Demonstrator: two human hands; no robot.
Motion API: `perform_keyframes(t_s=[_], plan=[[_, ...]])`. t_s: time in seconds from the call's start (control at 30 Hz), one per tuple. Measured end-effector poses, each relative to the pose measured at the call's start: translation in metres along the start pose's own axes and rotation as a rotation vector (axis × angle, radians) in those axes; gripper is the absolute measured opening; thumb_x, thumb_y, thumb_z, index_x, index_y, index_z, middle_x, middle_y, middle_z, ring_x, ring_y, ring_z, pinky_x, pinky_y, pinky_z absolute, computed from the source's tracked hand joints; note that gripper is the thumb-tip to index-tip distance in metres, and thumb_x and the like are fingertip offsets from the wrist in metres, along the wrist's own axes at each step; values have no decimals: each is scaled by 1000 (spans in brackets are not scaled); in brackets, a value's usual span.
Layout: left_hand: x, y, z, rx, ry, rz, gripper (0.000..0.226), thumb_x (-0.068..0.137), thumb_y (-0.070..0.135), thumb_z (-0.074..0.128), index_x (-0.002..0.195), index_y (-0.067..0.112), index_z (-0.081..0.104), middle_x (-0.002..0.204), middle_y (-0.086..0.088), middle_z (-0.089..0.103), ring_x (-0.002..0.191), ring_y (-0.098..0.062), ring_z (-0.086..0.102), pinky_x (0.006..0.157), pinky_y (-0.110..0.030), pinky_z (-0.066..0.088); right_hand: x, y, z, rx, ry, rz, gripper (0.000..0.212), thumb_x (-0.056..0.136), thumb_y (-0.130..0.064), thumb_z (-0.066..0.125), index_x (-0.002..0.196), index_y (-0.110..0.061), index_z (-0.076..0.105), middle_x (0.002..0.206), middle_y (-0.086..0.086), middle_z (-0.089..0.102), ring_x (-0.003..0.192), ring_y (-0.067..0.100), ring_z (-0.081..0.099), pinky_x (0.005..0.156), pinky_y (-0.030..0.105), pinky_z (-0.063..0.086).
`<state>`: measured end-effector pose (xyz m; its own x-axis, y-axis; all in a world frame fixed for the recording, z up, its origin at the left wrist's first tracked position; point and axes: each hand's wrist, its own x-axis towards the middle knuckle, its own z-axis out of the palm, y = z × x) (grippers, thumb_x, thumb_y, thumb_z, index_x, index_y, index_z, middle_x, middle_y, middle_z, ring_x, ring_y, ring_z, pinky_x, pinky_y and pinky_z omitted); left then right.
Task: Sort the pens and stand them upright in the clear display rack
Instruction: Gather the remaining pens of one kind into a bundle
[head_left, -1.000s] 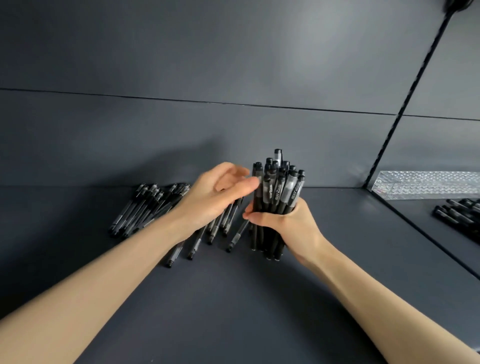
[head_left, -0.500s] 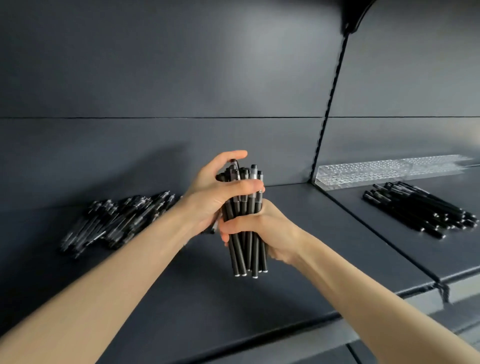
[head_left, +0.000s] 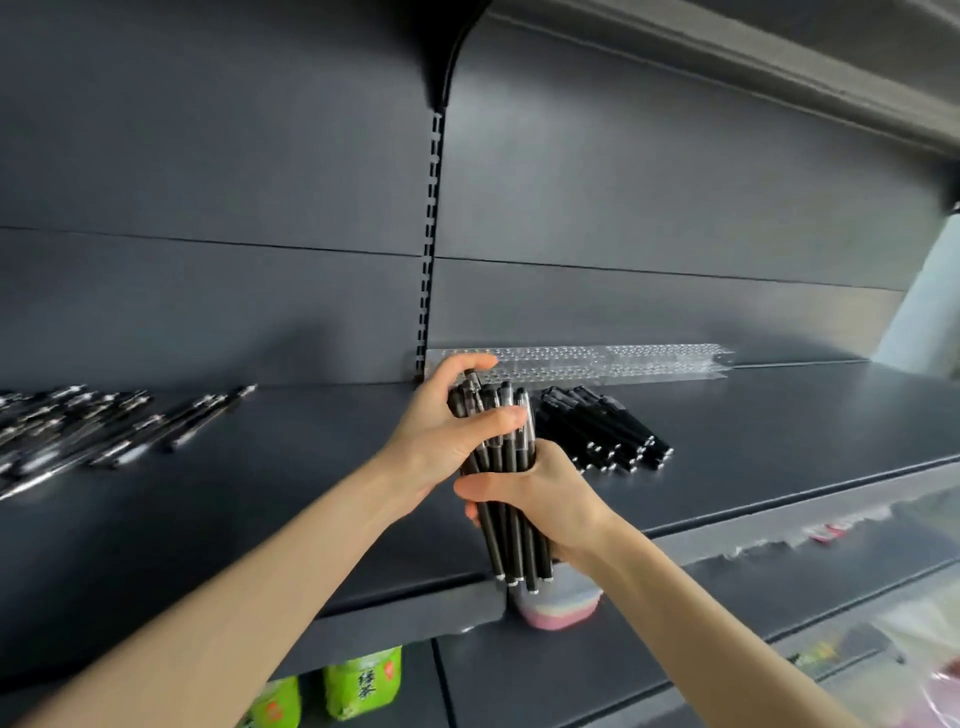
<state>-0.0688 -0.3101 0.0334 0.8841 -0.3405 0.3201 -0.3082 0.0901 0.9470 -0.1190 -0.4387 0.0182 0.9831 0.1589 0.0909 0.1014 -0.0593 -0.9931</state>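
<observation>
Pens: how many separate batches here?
3: a bundle gripped by left hand and right hand, a loose pile far left, a stack before the clear rack. Others may be hidden.

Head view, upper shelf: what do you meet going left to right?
loose pens lying scattered → pen bundle held upright, gripped by left hand and right hand → black pen pile lying flat
</observation>
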Motion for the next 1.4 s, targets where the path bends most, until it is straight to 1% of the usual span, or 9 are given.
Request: perform_keyframes(t_s=[0.2, 0.37, 0.53, 0.7, 0.83, 0.93, 1.07, 1.2, 1.4], plan=[[57, -24, 57, 148, 122, -84, 64, 73, 51, 72, 118, 27, 34, 105, 11, 58, 96, -1, 56, 72, -21, 42, 30, 4, -73, -5, 39, -11, 14, 76, -2, 75, 69, -13, 69, 63, 7, 64, 56, 20, 63, 55, 29, 52], [106, -53, 76, 193, 95, -106, 54, 79, 60, 62, 116, 23, 46, 108, 13, 58, 103, -4, 54, 83, -24, 41, 64, 9, -130, -118, 76, 45, 17, 76, -6, 75, 89, -2, 65, 70, 7, 67, 60, 20, 65, 56, 30, 53], [142, -70, 85, 410, 68, -2, 45, 91, 54, 46, 127, 27, 45, 110, 23, 50, 99, 1, 49, 80, -19, 35, 98, 7, -172, -371, 77, 94, 62, 68, -25, 82, 121, -5, 56, 111, 11, 67, 106, 27, 62, 98, 44, 47], [164, -87, 93, 468, 60, -30, 46, 92, 52, 44, 132, 28, 42, 114, 23, 49, 101, 5, 47, 81, -16, 32, 125, 20, -194, -602, 55, 94, 53, 73, -28, 77, 119, -10, 55, 115, 9, 62, 107, 23, 59, 98, 42, 46], [162, -102, 95, 496, 49, -87, 51, 90, 55, 42, 134, 30, 40, 118, 30, 42, 116, 7, 40, 80, -2, 28, 132, 34, -201, -966, 83, 102, 56, 74, -53, 69, 112, -14, 54, 122, 1, 39, 119, 21, 32, 100, 33, 29], [160, -109, 96, 625, 68, -129, 61, 91, 58, 37, 144, 29, 29, 138, 15, 37, 121, 3, 33, 92, -14, 24, 131, 42, -209, -1086, 62, 61, 59, 75, -68, 57, 102, -17, 45, 122, -2, 32, 120, 22, 28, 101, 36, 21], [158, -108, 102, 763, 59, -203, 64, 92, 58, 34, 148, 31, 21, 154, 2, 27, 139, -13, 26, 101, -24, 21, 135, 51, -225, -1041, -51, 89, 85, 76, -79, 38, 134, -17, 31, 144, 1, 34, 139, 25, 22, 114, 45, 13], [151, -97, 105, 889, 224, -168, 57, 96, 54, 31, 146, 28, 28, 149, 4, 36, 138, -16, 29, 110, -34, 27, 139, 62, -232, -1090, -101, 103, 85, 86, -74, 23, 151, -25, -2, 160, 3, 8, 147, 29, 2, 115, 49, 3], [127, -97, 124, 1064, 307, -242, 55, 95, 57, 20, 144, 33, 31, 152, 9, 29, 142, -14, 18, 115, -50, 2, 137, 57, -242, -1097, -14, 12, 83, 86, -75, 19, 151, -25, 10, 160, 7, 2, 146, 30, -6, 114, 51, -4]])
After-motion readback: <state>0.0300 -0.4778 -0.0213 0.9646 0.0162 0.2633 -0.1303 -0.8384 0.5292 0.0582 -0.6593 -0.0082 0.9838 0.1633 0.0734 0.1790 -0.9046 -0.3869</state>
